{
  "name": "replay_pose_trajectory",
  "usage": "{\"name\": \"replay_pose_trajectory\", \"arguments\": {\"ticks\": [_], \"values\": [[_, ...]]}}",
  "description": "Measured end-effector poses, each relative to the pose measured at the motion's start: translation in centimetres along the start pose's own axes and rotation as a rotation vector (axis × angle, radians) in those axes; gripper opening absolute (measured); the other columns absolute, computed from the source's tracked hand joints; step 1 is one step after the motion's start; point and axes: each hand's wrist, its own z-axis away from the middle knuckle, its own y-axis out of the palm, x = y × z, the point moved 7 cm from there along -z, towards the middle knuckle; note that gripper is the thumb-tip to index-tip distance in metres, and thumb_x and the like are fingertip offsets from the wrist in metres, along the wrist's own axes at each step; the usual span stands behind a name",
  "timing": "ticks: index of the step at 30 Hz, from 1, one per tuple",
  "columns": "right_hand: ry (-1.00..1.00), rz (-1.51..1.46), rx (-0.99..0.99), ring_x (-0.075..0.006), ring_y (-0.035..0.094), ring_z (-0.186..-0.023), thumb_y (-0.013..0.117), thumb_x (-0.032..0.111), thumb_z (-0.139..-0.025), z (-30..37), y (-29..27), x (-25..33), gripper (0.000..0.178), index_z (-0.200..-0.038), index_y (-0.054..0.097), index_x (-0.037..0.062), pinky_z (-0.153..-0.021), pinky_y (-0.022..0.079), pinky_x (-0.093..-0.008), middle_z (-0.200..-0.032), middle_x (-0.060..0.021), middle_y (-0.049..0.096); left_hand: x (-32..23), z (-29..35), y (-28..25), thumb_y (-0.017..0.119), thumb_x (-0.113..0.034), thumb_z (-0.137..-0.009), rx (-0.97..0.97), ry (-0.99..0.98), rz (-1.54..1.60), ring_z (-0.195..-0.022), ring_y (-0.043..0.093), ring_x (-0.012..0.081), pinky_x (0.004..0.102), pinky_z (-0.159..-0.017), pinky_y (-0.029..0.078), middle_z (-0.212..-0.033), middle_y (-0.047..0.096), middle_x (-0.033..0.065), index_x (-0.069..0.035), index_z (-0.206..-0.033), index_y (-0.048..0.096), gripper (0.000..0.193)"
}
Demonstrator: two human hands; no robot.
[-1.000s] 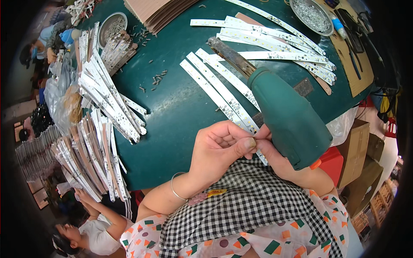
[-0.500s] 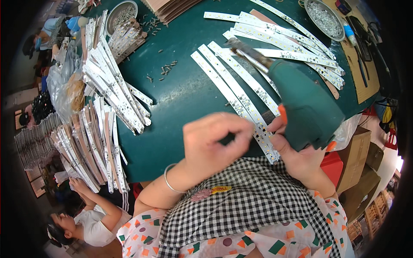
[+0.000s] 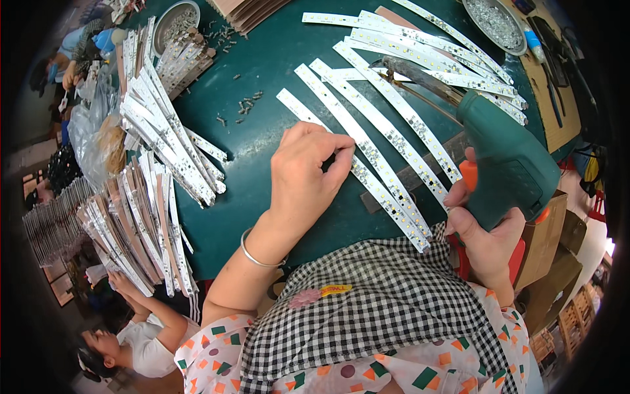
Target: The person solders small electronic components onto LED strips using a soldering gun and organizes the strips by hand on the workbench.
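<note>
On the bench (image 3: 246,177), white strips (image 3: 395,138) seemed light, best edge-held; left hand (image 3: 303,164) narrowed, hold unclear, right hand (image 3: 487,241) gripping a green tool (image 3: 508,157).

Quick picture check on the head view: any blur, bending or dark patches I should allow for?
Head view: the left hand and green gun-shaped tool look reasonably sharp; the LED strips show bright white, their bowed look perhaps partly fisheye bend; the picture's corners fall to black.
</note>
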Motion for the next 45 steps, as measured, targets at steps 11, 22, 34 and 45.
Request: {"name": "replay_pose_trajectory", "arguments": {"ticks": [11, 22, 34, 45], "values": [[0.042, 0.024, -0.001, -0.0142, 0.060, -0.077, 0.081, 0.009, -0.075, 0.5, -1.5, -0.6, 0.066, -0.129, 0.047, -0.0095, -0.053, 0.051, -0.0223, -0.121, -0.0170, 0.057, 0.8, 0.5, 0.8, 0.075, -0.002, -0.072, -0.063, -0.015, 0.014, -0.075, 0.061, 0.0165, 0.0292, -0.078, 0.043, -0.072, 0.066, 0.0009, -0.008, -0.080, 0.072, 0.010], [0.005, 0.058, 0.000, -0.0132, 0.060, -0.073, 0.080, 0.009, -0.076, 0.7, -1.9, -0.4, 0.068, -0.131, 0.045, -0.0089, -0.052, 0.051, -0.0223, -0.112, -0.0172, 0.060, 0.7, 0.5, 1.0, 0.077, -0.004, -0.071, -0.056, -0.003, -0.015, -0.078, 0.059, 0.0159, 0.0308, -0.080, 0.040, -0.075, 0.067, -0.0014, -0.010, -0.080, 0.073, 0.011], [0.026, 0.063, 0.050, -0.0145, 0.060, -0.073, 0.078, 0.005, -0.076, 1.2, -2.1, -0.5, 0.067, -0.132, 0.044, -0.0075, -0.052, 0.051, -0.0225, -0.107, -0.0168, 0.062, 0.8, 0.5, 1.0, 0.076, -0.003, -0.070, -0.048, 0.019, -0.018, -0.080, 0.058, 0.0179, 0.0312, -0.082, 0.040, -0.077, 0.069, -0.0025, -0.010, -0.079, 0.073, 0.012], [0.110, 0.013, 0.029, -0.0143, 0.057, -0.063, 0.081, 0.012, -0.074, 1.5, -2.8, -0.6, 0.071, -0.129, 0.043, -0.0111, -0.048, 0.047, -0.0220, -0.084, -0.0163, 0.061, 1.2, 0.3, 0.9, 0.075, -0.003, -0.066, -0.064, -0.005, 0.028, -0.079, 0.059, 0.0183, 0.0335, -0.083, 0.037, -0.074, 0.067, -0.0031, -0.011, -0.075, 0.071, 0.013]]}}
